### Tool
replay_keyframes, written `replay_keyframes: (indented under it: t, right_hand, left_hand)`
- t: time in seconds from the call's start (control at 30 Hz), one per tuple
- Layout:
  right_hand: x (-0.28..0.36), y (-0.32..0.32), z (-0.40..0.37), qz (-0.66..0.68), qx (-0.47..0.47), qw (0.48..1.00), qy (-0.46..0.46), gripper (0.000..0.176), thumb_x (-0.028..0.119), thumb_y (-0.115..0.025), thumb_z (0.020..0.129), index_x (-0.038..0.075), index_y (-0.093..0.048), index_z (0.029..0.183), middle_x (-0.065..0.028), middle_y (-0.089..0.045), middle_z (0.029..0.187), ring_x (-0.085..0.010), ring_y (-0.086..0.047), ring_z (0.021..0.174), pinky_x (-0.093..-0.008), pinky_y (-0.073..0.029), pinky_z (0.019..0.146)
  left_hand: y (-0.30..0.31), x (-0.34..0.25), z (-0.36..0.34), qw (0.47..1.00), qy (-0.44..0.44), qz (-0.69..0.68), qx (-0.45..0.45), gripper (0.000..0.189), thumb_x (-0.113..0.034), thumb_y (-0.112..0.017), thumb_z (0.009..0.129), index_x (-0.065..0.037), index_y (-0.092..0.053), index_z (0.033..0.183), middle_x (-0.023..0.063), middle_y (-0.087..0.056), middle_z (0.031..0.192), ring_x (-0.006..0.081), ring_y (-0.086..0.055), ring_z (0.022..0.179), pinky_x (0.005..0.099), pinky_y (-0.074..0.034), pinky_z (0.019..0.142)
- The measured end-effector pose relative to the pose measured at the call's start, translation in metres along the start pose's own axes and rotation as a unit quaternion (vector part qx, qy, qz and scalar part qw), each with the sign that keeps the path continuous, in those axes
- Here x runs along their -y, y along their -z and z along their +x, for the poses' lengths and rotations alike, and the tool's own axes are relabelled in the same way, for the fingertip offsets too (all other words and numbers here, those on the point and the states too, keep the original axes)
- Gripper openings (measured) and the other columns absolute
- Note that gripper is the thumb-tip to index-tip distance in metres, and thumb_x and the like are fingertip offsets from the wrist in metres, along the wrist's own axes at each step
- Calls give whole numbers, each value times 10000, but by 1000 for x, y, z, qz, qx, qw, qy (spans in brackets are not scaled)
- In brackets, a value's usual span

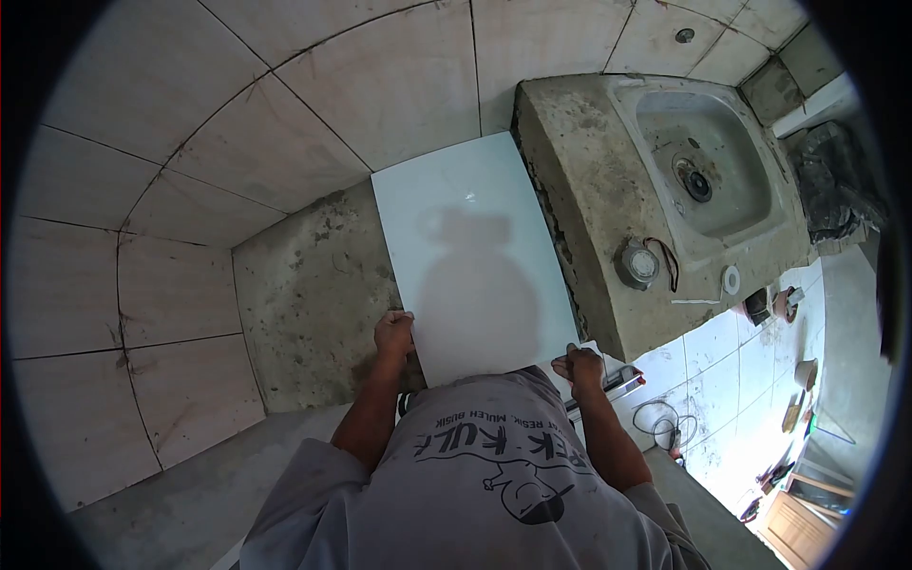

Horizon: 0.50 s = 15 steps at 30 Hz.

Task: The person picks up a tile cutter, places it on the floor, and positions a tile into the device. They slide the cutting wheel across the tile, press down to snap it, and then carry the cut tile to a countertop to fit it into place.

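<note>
A large glossy white tile (475,285) lies over the rough concrete counter (313,275), between the tiled wall and a raised concrete block. My shadow falls across its face, and its near edge meets my shirt. At the tile's left edge, near the front corner, my left hand (394,334) is closed with the fingers at the rim. My right hand (579,369) is closed at the front right corner, its fingers curled on the edge. The undersides of the tile and some fingertips are hidden.
Right of the tile, the raised concrete block (589,180) holds a sink (750,190). A round grey object (636,266) with a dark strap and a white ring (730,280) sit on it. Below lie a cable (660,418) and a tool with a metal rail (622,382). Wall tiles (380,85) rise behind.
</note>
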State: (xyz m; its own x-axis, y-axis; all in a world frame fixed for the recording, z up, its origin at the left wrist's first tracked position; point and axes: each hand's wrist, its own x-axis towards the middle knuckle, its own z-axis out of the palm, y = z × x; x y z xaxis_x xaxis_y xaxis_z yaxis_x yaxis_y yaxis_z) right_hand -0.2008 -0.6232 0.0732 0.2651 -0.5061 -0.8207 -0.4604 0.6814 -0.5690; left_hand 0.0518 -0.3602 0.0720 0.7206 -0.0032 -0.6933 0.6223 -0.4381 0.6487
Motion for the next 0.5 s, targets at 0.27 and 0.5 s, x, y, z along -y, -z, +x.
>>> replay_keyframes:
  t: [0.27,0.5]
  right_hand:
    - [0,0,-5,-6,-1,1000,11,217,172,-534,887,-38,-482,908,-170,-599,779,-243,-643,646,-321,-565,597]
    - [-7,-1,0,26,6,1000,15,219,176,-517,898,-33,-451,911,-182,-593,794,-262,-642,666,-345,-574,620]
  left_hand:
    - [-2,6,3,1000,-9,-13,-10,231,-249,-608,830,-65,-570,963,30,-567,779,149,-568,644,316,-495,558]
    - [-8,8,0,995,-58,-71,-35,193,-168,-641,785,-3,-609,880,30,-562,672,108,-505,505,274,-402,413]
